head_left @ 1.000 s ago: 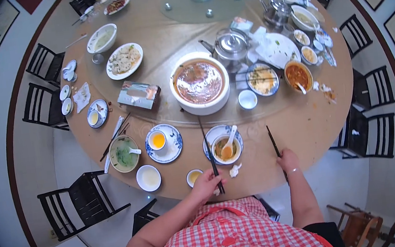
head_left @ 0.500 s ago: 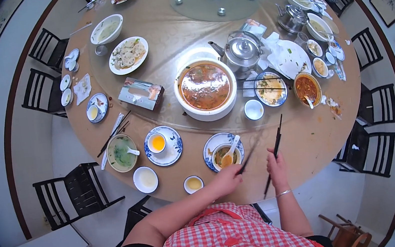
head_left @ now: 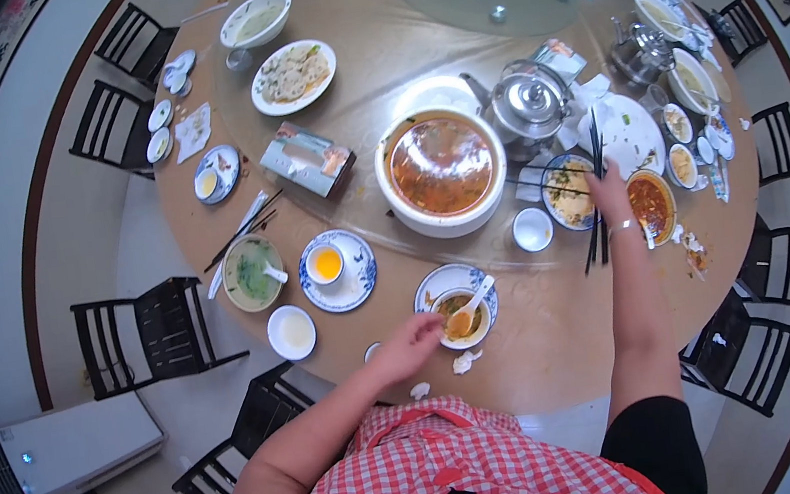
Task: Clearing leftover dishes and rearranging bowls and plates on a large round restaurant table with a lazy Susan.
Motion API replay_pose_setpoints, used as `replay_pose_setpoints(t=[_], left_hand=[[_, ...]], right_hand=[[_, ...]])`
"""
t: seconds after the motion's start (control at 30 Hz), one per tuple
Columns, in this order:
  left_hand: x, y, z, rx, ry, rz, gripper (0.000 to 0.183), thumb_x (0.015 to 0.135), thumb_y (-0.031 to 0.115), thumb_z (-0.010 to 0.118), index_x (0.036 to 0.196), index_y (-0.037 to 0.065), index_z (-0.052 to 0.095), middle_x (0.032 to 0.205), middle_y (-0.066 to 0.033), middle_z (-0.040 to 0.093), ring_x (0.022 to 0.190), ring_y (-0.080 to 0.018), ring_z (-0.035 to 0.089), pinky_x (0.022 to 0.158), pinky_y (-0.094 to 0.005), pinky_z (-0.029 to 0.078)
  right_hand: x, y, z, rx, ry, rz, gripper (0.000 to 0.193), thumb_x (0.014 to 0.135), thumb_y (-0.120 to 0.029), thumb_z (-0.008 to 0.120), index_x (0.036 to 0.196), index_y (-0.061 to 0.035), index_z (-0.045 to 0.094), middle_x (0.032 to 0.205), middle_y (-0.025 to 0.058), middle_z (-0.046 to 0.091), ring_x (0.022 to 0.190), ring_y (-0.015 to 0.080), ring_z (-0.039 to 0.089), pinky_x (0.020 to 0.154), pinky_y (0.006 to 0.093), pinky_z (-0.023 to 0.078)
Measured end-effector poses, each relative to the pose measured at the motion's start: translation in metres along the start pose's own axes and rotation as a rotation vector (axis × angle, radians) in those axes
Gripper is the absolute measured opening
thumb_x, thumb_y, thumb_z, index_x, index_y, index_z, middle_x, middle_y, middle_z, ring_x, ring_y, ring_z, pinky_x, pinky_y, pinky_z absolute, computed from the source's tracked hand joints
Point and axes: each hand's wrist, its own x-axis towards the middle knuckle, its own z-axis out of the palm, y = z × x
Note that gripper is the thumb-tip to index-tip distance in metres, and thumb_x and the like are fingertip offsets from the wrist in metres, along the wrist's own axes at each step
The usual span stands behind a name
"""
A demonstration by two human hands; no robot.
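Note:
My right hand (head_left: 611, 191) is closed round several black chopsticks (head_left: 600, 236). It is above the table beside a blue-rimmed plate of yellowish food (head_left: 571, 205), where more dark chopsticks (head_left: 545, 178) lie across. Just right of that hand stands a bowl of red soup (head_left: 652, 201) with a spoon in it. My left hand (head_left: 414, 345) is empty, its fingers loosely extended. It hovers beside a small bowl (head_left: 466, 336) holding brownish soup and a white spoon (head_left: 472, 309), set on a blue-and-white plate (head_left: 431, 288). The left hand partly hides a small cup (head_left: 372, 351).
A large white pot of red soup (head_left: 446, 216), a metal kettle (head_left: 529, 105) and a tissue box (head_left: 307, 159) stand on the glass turntable. To the left are a green soup bowl (head_left: 253, 275) and a saucer with a yellow drink (head_left: 352, 288). Crumpled tissue (head_left: 467, 361) lies near the front edge.
My right hand has moved away and to the right with the chopsticks. The left hand, which held a dark chopstick, is now empty and has shifted left. The view has turned slightly.

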Motion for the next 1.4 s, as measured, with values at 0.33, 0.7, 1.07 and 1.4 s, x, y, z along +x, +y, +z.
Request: replay_pose_setpoints(t=[0.33,0.7,1.07,1.4], left_hand=[[-0.031,-0.02,-0.076,-0.369,0.512,-0.049,0.027,0.089,0.016,0.048,0.111,0.001,0.05,0.096,-0.0043,0.056,0.087,-0.0112,0.055,0.078,-0.0249,0.045],[-0.05,-0.022,-0.105,-0.374,0.447,-0.093,0.026,0.09,0.017,0.047,0.111,0.003,0.051,0.097,-0.0042,0.057,0.087,-0.0107,0.055,0.077,-0.0242,0.045],[-0.084,-0.053,-0.235,-0.165,0.41,0.113,0.024,0.089,0.014,0.046,0.108,0.002,0.052,0.094,-0.0025,0.057,0.083,-0.0092,0.055,0.075,-0.0219,0.044],[0.035,0.006,-0.343,1.296,0.585,0.432,0.055,0.074,0.019,0.064,0.124,0.011,0.043,0.132,-0.016,0.032,0.118,-0.0322,0.037,0.093,-0.038,0.037]], right_hand=[[-0.166,0.027,0.056,0.498,-0.446,0.16,0.014,0.084,-0.015,0.054,0.095,-0.0059,0.054,0.078,0.0029,0.058,0.066,0.0091,0.055,0.058,0.0221,0.045],[-0.256,0.017,0.15,0.6,-0.489,0.336,0.018,0.081,-0.01,0.055,0.096,0.0009,0.056,0.078,0.0037,0.059,0.062,0.0088,0.055,0.052,0.0203,0.045],[-0.301,0.0,0.149,0.753,-0.221,0.444,0.016,0.083,-0.012,0.05,0.095,-0.0026,0.055,0.075,0.002,0.056,0.059,0.0074,0.052,0.049,0.0187,0.042],[-0.338,-0.081,0.126,0.955,-0.055,0.574,0.017,0.083,-0.009,0.053,0.098,-0.0015,0.053,0.088,0.0065,0.059,0.073,0.0143,0.061,0.063,0.026,0.054]])
